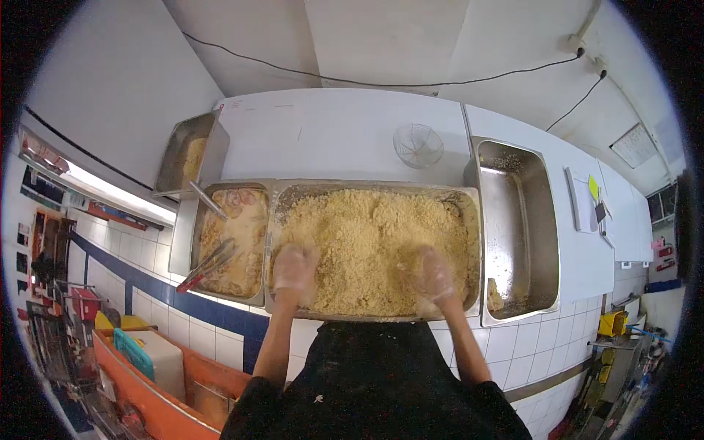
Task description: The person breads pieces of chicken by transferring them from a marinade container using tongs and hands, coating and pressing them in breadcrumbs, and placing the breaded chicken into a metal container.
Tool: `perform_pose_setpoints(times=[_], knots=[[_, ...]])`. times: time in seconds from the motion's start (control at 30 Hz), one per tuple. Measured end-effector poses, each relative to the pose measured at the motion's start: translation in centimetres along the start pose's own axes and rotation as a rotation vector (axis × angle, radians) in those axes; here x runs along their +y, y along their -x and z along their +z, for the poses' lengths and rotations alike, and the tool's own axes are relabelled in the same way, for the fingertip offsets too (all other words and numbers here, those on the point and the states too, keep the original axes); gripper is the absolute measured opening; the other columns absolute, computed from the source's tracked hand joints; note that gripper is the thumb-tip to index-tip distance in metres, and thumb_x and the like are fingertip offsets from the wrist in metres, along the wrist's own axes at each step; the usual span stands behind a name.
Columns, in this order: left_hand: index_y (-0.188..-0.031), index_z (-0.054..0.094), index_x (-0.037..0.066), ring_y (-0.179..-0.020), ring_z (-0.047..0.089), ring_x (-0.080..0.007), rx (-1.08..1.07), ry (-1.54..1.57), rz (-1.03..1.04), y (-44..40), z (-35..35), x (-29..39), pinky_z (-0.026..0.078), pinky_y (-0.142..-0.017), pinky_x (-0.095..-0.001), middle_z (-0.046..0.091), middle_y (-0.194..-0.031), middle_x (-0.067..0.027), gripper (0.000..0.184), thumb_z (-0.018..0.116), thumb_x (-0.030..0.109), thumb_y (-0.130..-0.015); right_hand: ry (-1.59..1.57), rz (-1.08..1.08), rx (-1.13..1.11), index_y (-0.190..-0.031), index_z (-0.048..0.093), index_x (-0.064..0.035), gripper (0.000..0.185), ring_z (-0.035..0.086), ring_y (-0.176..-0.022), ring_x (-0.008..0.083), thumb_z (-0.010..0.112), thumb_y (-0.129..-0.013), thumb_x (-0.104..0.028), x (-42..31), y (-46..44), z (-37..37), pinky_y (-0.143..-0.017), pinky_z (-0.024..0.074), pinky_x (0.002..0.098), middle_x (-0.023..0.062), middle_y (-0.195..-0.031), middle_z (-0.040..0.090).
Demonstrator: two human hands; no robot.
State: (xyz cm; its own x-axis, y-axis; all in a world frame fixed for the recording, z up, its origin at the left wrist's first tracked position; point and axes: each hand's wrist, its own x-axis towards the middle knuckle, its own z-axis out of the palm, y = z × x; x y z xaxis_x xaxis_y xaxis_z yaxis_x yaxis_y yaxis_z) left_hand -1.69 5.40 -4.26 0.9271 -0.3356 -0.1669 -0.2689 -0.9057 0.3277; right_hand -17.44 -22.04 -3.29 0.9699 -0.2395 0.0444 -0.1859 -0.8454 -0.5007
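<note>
A wide metal tray (477, 253) is full of pale yellow crumbs (359, 242). My left hand (292, 270), in a clear glove, rests on the crumbs at the tray's left side; its fingers are blurred or sunk in them. At the right side my gloved right hand (434, 276) is likewise in the crumbs, fingertips hidden. Left of this tray, a metal pan (196, 253) holds pieces in a creamy liquid, with red-handled tongs (209, 265) and a metal handle (208, 198) lying across it.
A deep metal pan (524, 242) with a few crumbs stands at the right. Behind are a round wire strainer (419, 145) and, back left, a smaller metal container (215, 158). An orange bin (158, 389) stands at the lower left.
</note>
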Motion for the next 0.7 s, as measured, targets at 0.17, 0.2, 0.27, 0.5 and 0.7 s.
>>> perform_pose_setpoints(times=[0.17,0.2,0.27,0.5,0.7], knots=[[-0.106,0.059,0.0,-0.088,0.063,-0.0402,-0.113,-0.132,0.08,3.3,6.5,-2.1,0.049,-0.079,-0.0494,0.063,-0.093,-0.028,0.039,0.041,0.032,-0.095,0.143,0.238,-0.328,-0.095,0.065,-0.0028,0.053,0.061,-0.094,0.0347,0.059,-0.082,-0.054,-0.3,0.8,5.6,-0.079,0.0482,0.043,0.0205,-0.097,0.064],[-0.113,0.056,0.001,-0.088,0.064,-0.0405,-0.069,-0.068,0.099,3.4,6.1,-0.9,0.049,-0.079,-0.0499,0.063,-0.097,-0.0287,0.039,0.039,0.031,-0.095,0.091,0.292,-0.443,-0.11,0.058,-0.0045,0.05,0.062,-0.092,0.0345,0.059,-0.083,-0.046,-2.8,-0.5,3.1,-0.074,0.0501,0.0424,0.0224,-0.104,0.062],[-0.118,0.053,0.003,-0.091,0.064,-0.0406,-0.207,-0.025,-0.035,2.5,4.3,1.0,0.05,-0.08,-0.0493,0.062,-0.1,-0.0291,0.038,0.04,0.029,-0.094,0.04,0.337,-0.547,-0.125,0.051,-0.0063,0.052,0.063,-0.091,0.0344,0.059,-0.084,-0.038,-2.5,-1.5,4.0,-0.07,0.052,0.0418,0.0244,-0.111,0.059],[-0.11,0.054,0.0,-0.074,0.066,-0.0348,0.467,-0.011,0.365,1.7,6.2,-1.0,0.054,-0.064,-0.0389,0.065,-0.088,-0.0225,0.034,0.046,0.029,-0.093,-1.079,0.612,-0.152,-0.124,0.053,-0.0042,0.039,0.061,-0.098,0.0293,0.048,-0.093,-0.028,-1.1,-2.6,5.4,-0.081,0.05,0.0375,0.012,-0.117,0.062],[-0.096,0.058,0.002,-0.066,0.049,-0.0153,0.089,0.486,-0.131,-4.5,0.6,6.3,0.046,-0.055,-0.031,0.054,-0.076,-0.0117,0.046,0.049,0.047,-0.093,-0.311,0.35,0.029,-0.127,0.053,-0.008,0.042,0.06,-0.101,0.0266,0.05,-0.093,-0.031,-1.9,-9.3,0.5,-0.087,0.0483,0.0369,0.0138,-0.121,0.059]])
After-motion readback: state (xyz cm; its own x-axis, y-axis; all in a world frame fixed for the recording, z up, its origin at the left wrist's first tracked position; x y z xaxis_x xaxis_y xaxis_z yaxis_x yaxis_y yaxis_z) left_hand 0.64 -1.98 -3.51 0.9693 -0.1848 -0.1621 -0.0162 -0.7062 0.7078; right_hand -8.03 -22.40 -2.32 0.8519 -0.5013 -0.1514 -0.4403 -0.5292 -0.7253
